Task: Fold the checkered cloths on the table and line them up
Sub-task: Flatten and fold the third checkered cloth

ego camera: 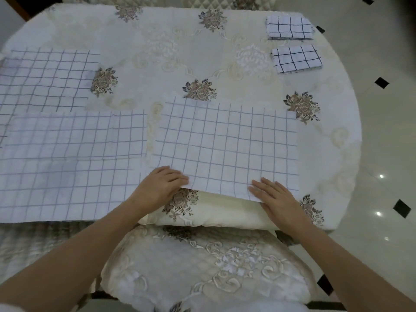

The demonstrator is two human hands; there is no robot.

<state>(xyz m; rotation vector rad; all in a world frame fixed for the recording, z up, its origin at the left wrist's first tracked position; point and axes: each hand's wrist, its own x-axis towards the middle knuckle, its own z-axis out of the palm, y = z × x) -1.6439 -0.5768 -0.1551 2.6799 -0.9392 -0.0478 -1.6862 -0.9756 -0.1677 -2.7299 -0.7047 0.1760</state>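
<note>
Centre cloth (225,145) is laid flat and unfolded at the near edge of the table (180,41), right of the middle, with its near hem at the table edge. Left hand (162,183) is placed over the cloth's near-left corner with the fingers together and slightly bent. Whether the corner is pinched or only covered cannot be told. Right hand (274,197) is laid on the near hem by the near-right corner, fingers straight and close together, pressed flat on top of the fabric.

Two folded cloths are set by the far-right edge of the table, one (289,28) behind the other (297,59), with a small gap between them. Three unfolded cloths are spread over the left side. One (45,79) is at mid-left, one (76,134) is just beside the centre cloth, and one (56,190) is at the near-left edge, all overlapping. A cushioned chair (202,266) is seen below the near edge.
</note>
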